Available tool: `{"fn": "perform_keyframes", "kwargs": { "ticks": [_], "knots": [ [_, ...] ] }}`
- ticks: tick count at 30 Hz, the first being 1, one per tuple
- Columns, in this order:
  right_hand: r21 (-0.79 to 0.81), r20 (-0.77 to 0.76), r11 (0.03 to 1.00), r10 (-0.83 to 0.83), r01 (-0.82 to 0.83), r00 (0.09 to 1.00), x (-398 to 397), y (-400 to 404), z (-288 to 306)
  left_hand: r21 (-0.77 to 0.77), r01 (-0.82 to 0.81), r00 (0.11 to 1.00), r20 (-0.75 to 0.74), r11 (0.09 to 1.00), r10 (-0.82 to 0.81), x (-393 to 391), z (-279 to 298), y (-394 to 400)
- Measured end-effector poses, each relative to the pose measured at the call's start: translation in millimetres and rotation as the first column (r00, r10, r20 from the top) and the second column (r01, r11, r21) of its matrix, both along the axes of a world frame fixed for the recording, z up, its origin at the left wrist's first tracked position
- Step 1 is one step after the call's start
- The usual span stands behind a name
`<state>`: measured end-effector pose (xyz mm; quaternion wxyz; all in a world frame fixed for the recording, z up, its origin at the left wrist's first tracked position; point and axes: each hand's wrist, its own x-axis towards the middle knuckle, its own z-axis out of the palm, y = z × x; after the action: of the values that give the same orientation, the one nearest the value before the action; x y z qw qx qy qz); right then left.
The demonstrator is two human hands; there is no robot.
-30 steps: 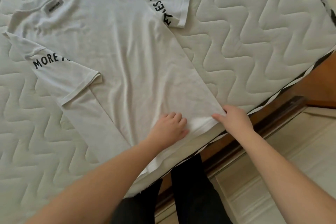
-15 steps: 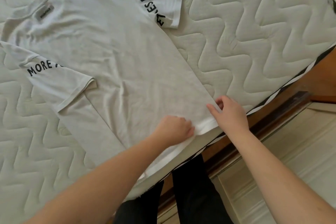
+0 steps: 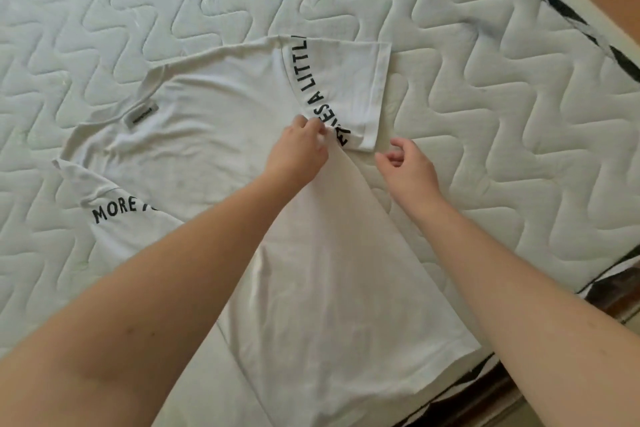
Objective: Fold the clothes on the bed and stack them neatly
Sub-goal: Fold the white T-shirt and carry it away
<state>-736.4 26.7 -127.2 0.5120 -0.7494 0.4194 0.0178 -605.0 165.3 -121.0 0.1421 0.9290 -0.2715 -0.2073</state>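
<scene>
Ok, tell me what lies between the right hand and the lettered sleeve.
Only bare quilted mattress separates the right hand from the lettered sleeve, per the head view.

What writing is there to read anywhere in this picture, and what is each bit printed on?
"MORE" then cut-off letters: black print on the near-left sleeve of the white cotton T-shirt.
"A LITTL", with partly hidden letters before it: black print on the far-right sleeve.
Small neck label: too small to read.

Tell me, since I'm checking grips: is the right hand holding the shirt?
No: the right hand hovers with loosely curled fingers beside the shirt, gripping nothing, while the left hand pinches the fabric.
</scene>
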Motion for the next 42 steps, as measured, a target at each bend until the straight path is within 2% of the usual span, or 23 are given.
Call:
{"fn": "perform_keyframes", "kwargs": {
  "ticks": [2, 4, 6, 9, 12, 13, 15, 17, 19, 22, 24, 26, 28, 31, 32, 34, 37, 40, 42],
  "knots": [
    [0.081, -0.012, 0.996, -0.047, 0.048, 0.999, 30.5, -2.8, -1.3, -0.033, -0.146, 0.987, -0.077, 0.989, 0.143, 23.3, -1.2, -0.4],
    [0.207, -0.007, 0.970, -0.126, 0.125, 0.992, 56.7, -0.3, -4.5, -0.052, -0.320, 0.924, -0.237, 0.946, 0.300, 43.6, -3.6, 0.2],
    [0.287, -0.025, 0.938, -0.197, 0.196, 0.980, 76.5, 5.4, -6.2, -0.066, -0.462, 0.813, -0.429, 0.885, 0.393, 60.0, -7.6, 1.7],
    [0.312, 0.011, 0.915, -0.273, 0.256, 0.962, 97.5, 13.6, -5.1, -0.062, -0.632, 0.611, -0.653, 0.773, 0.447, 73.5, -8.5, 2.0],
    [0.116, 0.078, 0.973, -0.207, 0.198, 0.975, 107.6, 22.9, 7.4, -0.040, -0.707, 0.512, -0.717, 0.707, 0.472, 80.3, -6.6, -0.3],
    [0.021, 0.099, 0.990, -0.143, 0.141, 0.985, 108.6, 27.0, 13.1, -0.035, -0.735, 0.474, -0.740, 0.677, 0.476, 81.5, -4.4, -0.1],
    [-0.106, 0.193, 0.994, 0.024, -0.003, 0.981, 108.1, 37.9, 24.4, -0.011, -0.806, 0.339, -0.828, 0.592, 0.446, 86.3, 3.3, 3.9],
    [-0.153, 0.319, 0.971, 0.222, -0.182, 0.921, 105.4, 53.5, 36.0, 0.007, -0.849, 0.222, -0.903, 0.529, 0.368, 97.2, 9.1, 16.2],
    [-0.268, 0.337, 0.879, 0.470, -0.395, 0.816, 101.3, 70.8, 44.3, -0.004, -0.879, 0.181, -0.928, 0.477, 0.326, 112.0, 13.9, 35.3],
    [-0.526, 0.134, 0.562, 0.796, -0.639, 0.590, 97.3, 100.4, 44.2, -0.027, -0.917, 0.143, -0.953, 0.398, 0.266, 137.8, 22.2, 63.6],
    [-0.618, 0.014, 0.379, 0.882, -0.689, 0.472, 94.3, 123.6, 42.9, 0.003, -0.930, 0.095, -0.964, 0.367, 0.249, 153.5, 28.2, 78.8],
    [-0.670, -0.023, 0.311, 0.899, -0.675, 0.437, 92.0, 144.6, 42.5, 0.004, -0.909, 0.131, -0.947, 0.417, 0.295, 166.3, 33.7, 89.4],
    [-0.662, -0.036, 0.303, 0.901, -0.686, 0.433, 93.0, 161.9, 43.8, 0.017, -0.863, 0.213, -0.894, 0.505, 0.394, 171.2, 38.3, 96.4],
    [-0.636, -0.056, 0.304, 0.898, -0.709, 0.436, 97.3, 180.4, 44.9, 0.075, -0.683, 0.478, -0.706, 0.726, 0.523, 168.3, 37.9, 109.7],
    [-0.638, -0.068, 0.304, 0.893, -0.707, 0.446, 98.0, 184.7, 45.6, 0.081, -0.646, 0.539, -0.655, 0.759, 0.529, 166.8, 35.9, 115.6],
    [-0.639, -0.086, 0.306, 0.884, -0.706, 0.460, 97.6, 191.6, 47.1, 0.038, -0.686, 0.550, -0.626, 0.727, 0.552, 164.1, 31.9, 130.3],
    [-0.626, -0.112, 0.292, 0.884, -0.723, 0.455, 93.8, 198.1, 45.7, -0.085, -0.803, 0.486, -0.664, 0.589, 0.568, 155.7, 26.1, 152.5],
    [-0.605, -0.085, 0.320, 0.884, -0.729, 0.460, 88.5, 202.9, 43.6, -0.125, -0.870, 0.440, -0.633, 0.477, 0.637, 141.7, 12.8, 171.6],
    [-0.607, -0.066, 0.329, 0.886, -0.723, 0.459, 84.5, 208.1, 42.9, -0.134, -0.890, 0.420, -0.613, 0.436, 0.669, 132.1, 3.6, 180.8]
  ]
}}
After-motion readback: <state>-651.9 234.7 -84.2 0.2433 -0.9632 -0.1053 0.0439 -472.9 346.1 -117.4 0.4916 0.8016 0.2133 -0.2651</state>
